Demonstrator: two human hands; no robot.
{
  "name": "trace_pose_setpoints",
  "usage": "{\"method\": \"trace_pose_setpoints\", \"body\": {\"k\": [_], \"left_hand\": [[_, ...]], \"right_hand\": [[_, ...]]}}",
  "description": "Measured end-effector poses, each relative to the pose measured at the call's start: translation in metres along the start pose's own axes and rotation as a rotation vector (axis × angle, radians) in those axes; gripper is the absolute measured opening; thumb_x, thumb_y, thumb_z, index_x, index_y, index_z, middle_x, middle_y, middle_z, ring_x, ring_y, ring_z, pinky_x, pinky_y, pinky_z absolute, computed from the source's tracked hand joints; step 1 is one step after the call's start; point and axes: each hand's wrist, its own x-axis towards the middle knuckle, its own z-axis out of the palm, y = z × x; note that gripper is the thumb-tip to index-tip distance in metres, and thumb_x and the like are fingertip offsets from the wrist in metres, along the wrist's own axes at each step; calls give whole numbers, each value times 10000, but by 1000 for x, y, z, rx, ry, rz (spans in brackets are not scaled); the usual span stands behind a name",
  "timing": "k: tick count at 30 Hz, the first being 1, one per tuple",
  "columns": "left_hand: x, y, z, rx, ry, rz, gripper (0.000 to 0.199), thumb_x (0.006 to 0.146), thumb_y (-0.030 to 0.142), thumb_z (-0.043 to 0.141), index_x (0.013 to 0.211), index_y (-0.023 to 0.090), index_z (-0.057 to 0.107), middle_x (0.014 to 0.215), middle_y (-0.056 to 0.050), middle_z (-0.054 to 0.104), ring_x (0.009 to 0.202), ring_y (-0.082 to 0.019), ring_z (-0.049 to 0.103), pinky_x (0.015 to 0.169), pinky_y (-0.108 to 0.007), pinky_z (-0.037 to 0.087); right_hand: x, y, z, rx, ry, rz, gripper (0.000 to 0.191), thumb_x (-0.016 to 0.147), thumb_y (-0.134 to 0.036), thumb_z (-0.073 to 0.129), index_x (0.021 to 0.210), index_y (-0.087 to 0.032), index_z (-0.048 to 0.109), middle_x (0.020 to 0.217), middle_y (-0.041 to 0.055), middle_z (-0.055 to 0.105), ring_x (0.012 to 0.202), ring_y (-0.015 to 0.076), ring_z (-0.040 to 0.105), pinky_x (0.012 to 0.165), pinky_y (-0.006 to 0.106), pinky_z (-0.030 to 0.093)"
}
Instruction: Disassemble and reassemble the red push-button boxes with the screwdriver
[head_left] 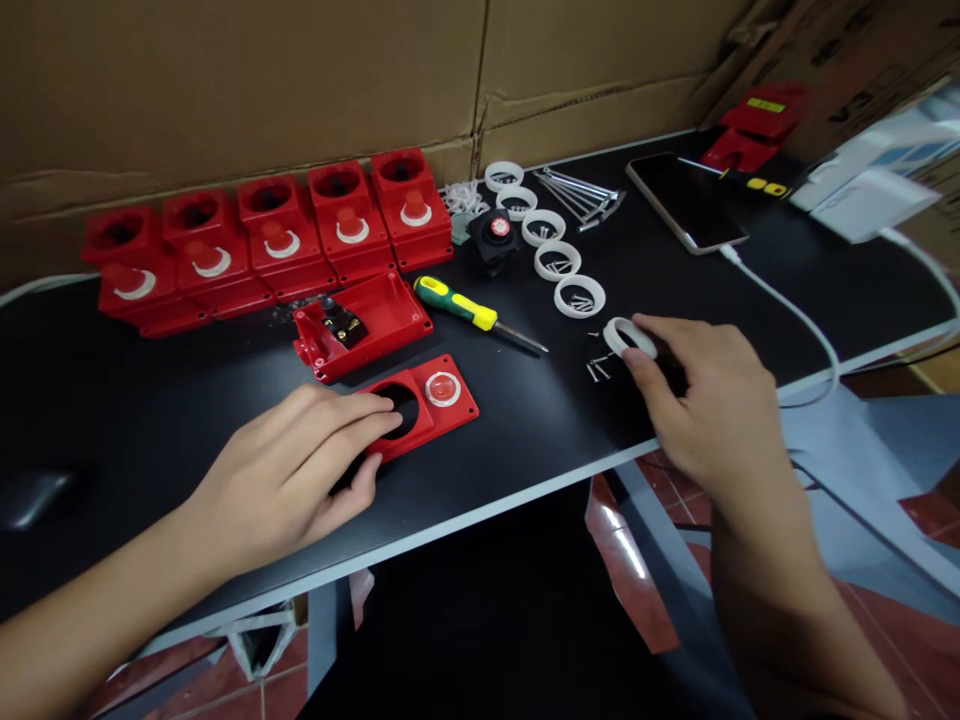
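My left hand rests on the near end of a red cover plate, fingers at its round hole and thumb along the edge. That plate also carries a clear red dome ringed in white. Between thumb and forefinger, my right hand pinches a white plastic ring, tilted up off the black table. Small screws lie loose just left of this ring. Behind the plate is an open red housing with a black switch part inside. A green-and-yellow screwdriver lies to its right.
Several red boxes stand in a row at the back left. White rings holding screws run toward the back, beside a black knob part and long bolts. A phone with a white cable lies at the right.
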Motion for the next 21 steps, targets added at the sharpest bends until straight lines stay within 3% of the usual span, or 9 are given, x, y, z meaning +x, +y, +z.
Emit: {"method": "trace_pose_setpoints", "body": {"k": [5, 10, 17, 21], "left_hand": [[-1, -2, 0, -12, -8, -19, 342, 1155, 73, 763, 1475, 194, 758, 1330, -145, 913, 1093, -304, 907, 952, -447, 791], [-2, -2, -1, 1, -4, -13, 275, 1188, 89, 744, 1450, 170, 751, 1302, -151, 911, 1069, -302, 902, 926, -447, 796], [-2, -1, 0, -4, 18, -16, 338, 1154, 22, 790, 1462, 159, 769, 1326, -133, 919, 1090, -307, 902, 917, -465, 815], [-2, -1, 1, -2, 17, -28, 330, 1169, 38, 782, 1462, 188, 769, 1327, -115, 920, 1088, -299, 902, 917, -460, 819]], "right_hand": [[0, -5, 6, -10, 42, -28, 380, 1263, -475, 633, 1485, -275, 869, 1417, 159, 929, 1256, 434, 836, 1115, 651, 654], [9, -13, 7, 7, 11, -71, 361, 1264, -420, 637, 1443, -242, 894, 1398, 172, 927, 1227, 432, 830, 1092, 648, 648], [13, -14, 3, -6, -12, -126, 359, 1285, -409, 616, 1403, -229, 904, 1353, 168, 945, 1184, 420, 854, 1067, 628, 660], [6, -11, 0, 9, 1, -153, 369, 1271, -444, 654, 1489, -248, 878, 1376, 162, 948, 1196, 422, 866, 1085, 629, 677]]}}
